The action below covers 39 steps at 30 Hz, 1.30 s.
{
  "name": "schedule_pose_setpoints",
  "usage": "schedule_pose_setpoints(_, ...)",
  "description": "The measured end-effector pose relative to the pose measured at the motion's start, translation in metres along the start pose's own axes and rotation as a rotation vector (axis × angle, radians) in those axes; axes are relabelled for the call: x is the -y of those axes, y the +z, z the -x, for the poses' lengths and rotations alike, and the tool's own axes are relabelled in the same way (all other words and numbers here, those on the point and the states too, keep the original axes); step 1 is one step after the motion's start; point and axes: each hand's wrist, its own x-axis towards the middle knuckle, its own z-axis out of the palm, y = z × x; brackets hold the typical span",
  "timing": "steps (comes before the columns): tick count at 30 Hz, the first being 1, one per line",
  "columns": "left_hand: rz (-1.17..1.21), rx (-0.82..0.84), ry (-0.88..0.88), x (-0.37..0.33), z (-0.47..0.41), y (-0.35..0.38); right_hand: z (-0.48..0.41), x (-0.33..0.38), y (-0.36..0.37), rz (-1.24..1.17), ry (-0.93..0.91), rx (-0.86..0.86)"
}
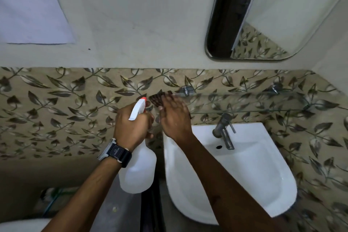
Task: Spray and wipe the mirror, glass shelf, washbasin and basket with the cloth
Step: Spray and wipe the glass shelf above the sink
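Two hands [131,128] [174,117], one cloth [157,99], one bottle [138,167]

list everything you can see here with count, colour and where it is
mirror: 1, dark-framed, wall at upper right
glass shelf: 1, clear, on two metal brackets above the basin
washbasin: 1, white, lower right
tap: 1, grey metal, back of the basin
spray bottle: 1, white with red-tipped nozzle, held at centre
cloth: 1, dark brown, at the shelf's left end
paper sheet: 1, white with a dark picture, wall at upper left
wristwatch: 1, dark strap, left wrist
left hand: gripping the bottle
right hand: flat on the cloth
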Motion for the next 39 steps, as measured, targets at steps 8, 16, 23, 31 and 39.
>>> schedule_pose_setpoints(8,0.114,0.166,-0.037,-0.017,0.009,0.053,0.029,-0.134,-0.05,0.01,0.07,-0.05)
schedule_pose_setpoints(16,0.123,0.258,-0.07,-0.018,0.02,0.095,0.054,-0.311,-0.156,0.155,0.635,-0.126)
schedule_pose_setpoints(23,0.075,0.294,-0.046,-0.019,0.019,0.113,0.038,-0.364,-0.174,0.346,0.685,-0.006)
schedule_pose_setpoints(31,0.066,0.299,-0.054,-0.019,0.019,0.124,0.058,-0.285,-0.147,0.112,0.589,-0.077)
schedule_pose_setpoints(39,0.084,0.374,-0.063,-0.023,0.033,0.151,0.05,-0.203,-0.106,0.051,0.147,0.04)
